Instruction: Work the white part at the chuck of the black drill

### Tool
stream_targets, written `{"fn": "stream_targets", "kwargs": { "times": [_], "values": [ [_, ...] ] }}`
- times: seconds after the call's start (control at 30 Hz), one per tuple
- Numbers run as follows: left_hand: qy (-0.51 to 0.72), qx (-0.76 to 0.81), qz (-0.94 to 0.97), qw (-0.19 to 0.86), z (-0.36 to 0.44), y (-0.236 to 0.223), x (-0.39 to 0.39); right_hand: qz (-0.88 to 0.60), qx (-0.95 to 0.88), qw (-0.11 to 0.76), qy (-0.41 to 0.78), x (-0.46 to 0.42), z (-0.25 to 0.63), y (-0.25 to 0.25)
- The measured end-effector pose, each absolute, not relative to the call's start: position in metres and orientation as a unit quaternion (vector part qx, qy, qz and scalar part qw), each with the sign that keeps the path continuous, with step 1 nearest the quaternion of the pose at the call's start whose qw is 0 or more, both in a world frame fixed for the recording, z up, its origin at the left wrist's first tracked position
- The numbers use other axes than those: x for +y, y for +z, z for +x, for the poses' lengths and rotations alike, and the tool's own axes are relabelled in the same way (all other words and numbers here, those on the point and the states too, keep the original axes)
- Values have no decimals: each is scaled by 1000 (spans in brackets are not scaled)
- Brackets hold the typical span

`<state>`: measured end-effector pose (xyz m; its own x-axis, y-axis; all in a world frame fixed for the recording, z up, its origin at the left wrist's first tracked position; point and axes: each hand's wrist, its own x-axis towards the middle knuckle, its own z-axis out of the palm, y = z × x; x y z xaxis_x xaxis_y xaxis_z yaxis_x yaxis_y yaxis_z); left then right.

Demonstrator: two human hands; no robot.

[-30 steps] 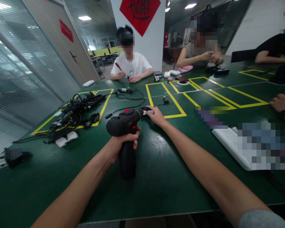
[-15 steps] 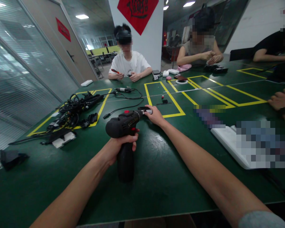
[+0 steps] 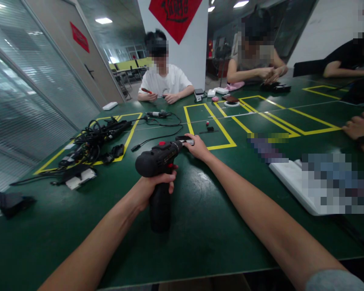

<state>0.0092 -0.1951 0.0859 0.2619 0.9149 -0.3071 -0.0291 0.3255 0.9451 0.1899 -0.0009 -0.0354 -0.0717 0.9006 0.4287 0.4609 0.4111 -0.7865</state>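
Note:
My left hand (image 3: 155, 184) is closed round the grip of a black cordless drill (image 3: 157, 161) with red buttons, held upright over the green table (image 3: 200, 226). My right hand (image 3: 197, 147) is at the drill's front end, fingers pinched on the silver-and-black chuck (image 3: 186, 141). Just beyond the chuck, inside a yellow-taped box, lie a small black part (image 3: 210, 129) and a tiny red piece (image 3: 207, 123).
A tangle of black cables and adapters (image 3: 94, 139) lies at the left, with a white block (image 3: 79, 179) and a black charger (image 3: 10, 201). A white tray (image 3: 294, 180) sits at right. Three other people sit across the table; another person's hand (image 3: 358, 126) rests at far right.
Almost nothing has moved; the view has shifted slightly and both hands stay on the drill.

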Motion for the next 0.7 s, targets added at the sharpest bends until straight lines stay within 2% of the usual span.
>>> {"fn": "stream_targets", "kwargs": {
  "times": [0.7],
  "values": [
    [365,491,456,647,9,87,-195,-496,-697,463,231,-3,191,-34]
  ]
}}
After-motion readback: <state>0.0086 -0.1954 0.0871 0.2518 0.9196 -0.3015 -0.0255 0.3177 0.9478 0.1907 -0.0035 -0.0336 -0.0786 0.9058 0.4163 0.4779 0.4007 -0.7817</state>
